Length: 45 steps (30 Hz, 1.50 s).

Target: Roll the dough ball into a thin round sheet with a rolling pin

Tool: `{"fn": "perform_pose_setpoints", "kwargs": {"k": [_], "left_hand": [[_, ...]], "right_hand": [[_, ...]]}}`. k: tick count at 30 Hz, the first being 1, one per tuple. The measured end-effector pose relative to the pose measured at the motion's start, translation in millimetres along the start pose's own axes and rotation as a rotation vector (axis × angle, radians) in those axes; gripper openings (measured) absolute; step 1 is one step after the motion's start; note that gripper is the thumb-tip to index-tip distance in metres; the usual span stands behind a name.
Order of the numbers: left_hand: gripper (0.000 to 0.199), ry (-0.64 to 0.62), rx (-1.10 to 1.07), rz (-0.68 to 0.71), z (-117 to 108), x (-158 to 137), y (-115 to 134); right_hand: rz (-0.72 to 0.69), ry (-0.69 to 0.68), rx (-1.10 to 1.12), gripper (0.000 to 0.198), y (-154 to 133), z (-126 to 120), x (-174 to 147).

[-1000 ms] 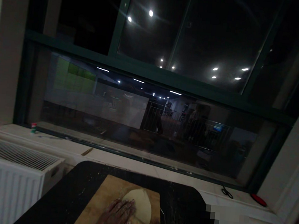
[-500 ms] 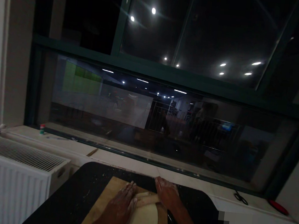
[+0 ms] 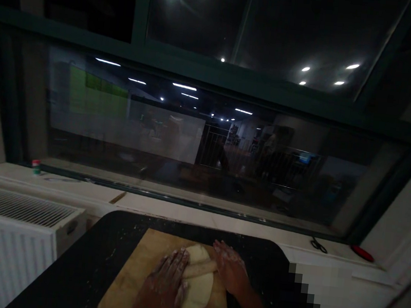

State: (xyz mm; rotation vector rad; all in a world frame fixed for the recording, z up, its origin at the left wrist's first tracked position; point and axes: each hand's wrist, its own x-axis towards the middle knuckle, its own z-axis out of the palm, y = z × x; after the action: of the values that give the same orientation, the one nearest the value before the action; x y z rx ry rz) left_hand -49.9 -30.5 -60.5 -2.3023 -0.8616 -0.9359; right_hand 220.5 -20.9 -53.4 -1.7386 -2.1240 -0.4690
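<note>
Two sets of fingers on one rolling pin [image 3: 198, 270] here, both floury, and the pin's in a different spot than half a second ago. Back then it sat up at the far end of the dough [image 3: 198, 293], with nearly the whole sheet on my side of it. Now it's come back toward me a bit and lies crosswise over the dough, so there's a pale patch showing beyond it and a bigger one on my side. A full second ago it was nearer me still, most of the dough out past it.

My left fingers [image 3: 173, 264] are stretched out flat over the left end of the pin, not wrapped round it. My right fingers [image 3: 220, 249] reach out loosely at the right end, also uncurled; a second ago that side was just a blur low down.

The dough's still on the wooden board [image 3: 135, 266], toward its right side, and the board's on the black desk [image 3: 79, 270] with white crumbs scattered left of it. My view has shifted too: the near edge of the dough is in sight now, cut off half a second back. The scissors [image 3: 319, 245] and the red thing [image 3: 362, 253] haven't budged from the sill [image 3: 174, 208].
</note>
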Motion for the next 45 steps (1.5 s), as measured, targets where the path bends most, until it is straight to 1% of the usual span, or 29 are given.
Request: {"fn": "perform_pose_setpoints", "kwargs": {"k": [3, 5, 7, 9, 11, 13, 17, 19, 21, 22, 24, 27, 29, 31, 33, 35, 37, 40, 42, 44, 45], "left_hand": [[0.059, 0.006, -0.005, 0.09, -20, -7, 6], [0.059, -0.016, -0.024, 0.117, -33, -10, 9], [0.057, -0.03, -0.036, 0.131, -45, -11, 10], [0.056, -0.022, -0.036, 0.162, -50, -12, 10], [0.056, -0.021, -0.033, 0.187, -49, -10, 7], [0.055, -0.046, -0.033, 0.176, -40, -6, 3], [0.05, -0.105, -0.044, 0.093, -11, 13, -9], [0.048, -0.121, -0.042, 0.04, 3, 22, -15], [0.048, -0.122, -0.029, -0.014, 13, 28, -18], [0.049, -0.118, -0.02, -0.035, 17, 30, -19], [0.05, -0.109, -0.004, -0.054, 21, 29, -17], [0.052, -0.099, 0.007, -0.038, 19, 24, -11], [0.053, -0.104, 0.007, -0.003, 12, 21, -5], [0.056, -0.124, 0.015, 0.032, -1, 17, 0], [0.058, -0.134, 0.033, 0.07, -16, 12, 4], [0.059, -0.11, 0.057, 0.11, -31, 6, 8], [0.059, -0.077, 0.077, 0.153, -41, -2, 11], [0.053, -0.016, 0.09, 0.208, -48, -12, 15], [0.049, 0.028, 0.074, 0.205, -47, -14, 17], [0.045, 0.043, 0.021, 0.17, -46, -11, 15], [0.043, 0.042, -0.02, 0.152, -45, -6, 12]], "right_hand": [[0.077, 0.007, 0.002, 0.047, -11, -11, -32], [0.112, 0.058, -0.029, 0.049, -15, -12, -59], [0.082, 0.118, -0.07, 0.048, -17, -8, -86], [0.037, 0.145, -0.102, 0.046, -16, -4, -103], [0.039, 0.086, -0.119, 0.046, -15, -2, -103], [0.088, -0.04, -0.116, 0.047, -14, -6, -82], [0.189, -0.309, -0.026, 0.05, -9, -16, -2], [0.15, -0.343, 0.023, 0.051, -3, -16, 35], [0.06, -0.365, 0.062, 0.049, 4, -12, 61], [0.013, -0.376, 0.078, 0.047, 7, -9, 69], [-0.054, -0.391, 0.105, 0.046, 12, -3, 74], [-0.046, -0.369, 0.117, 0.046, 13, -2, 60], [0.003, -0.347, 0.113, 0.048, 10, -7, 43], [0.066, -0.298, 0.108, 0.049, 2, -14, 21], [0.118, -0.216, 0.105, 0.05, -8, -21, -4], [0.154, -0.115, 0.092, 0.05, -19, -24, -32], [0.147, -0.018, 0.059, 0.048, -30, -23, -61], [0.09, 0.117, -0.024, 0.044, -38, -15, -93], [0.1, 0.152, -0.084, 0.043, -36, -10, -100], [0.122, 0.153, -0.116, 0.042, -28, -8, -95], [0.107, 0.152, -0.115, 0.041, -24, -7, -91]]}}
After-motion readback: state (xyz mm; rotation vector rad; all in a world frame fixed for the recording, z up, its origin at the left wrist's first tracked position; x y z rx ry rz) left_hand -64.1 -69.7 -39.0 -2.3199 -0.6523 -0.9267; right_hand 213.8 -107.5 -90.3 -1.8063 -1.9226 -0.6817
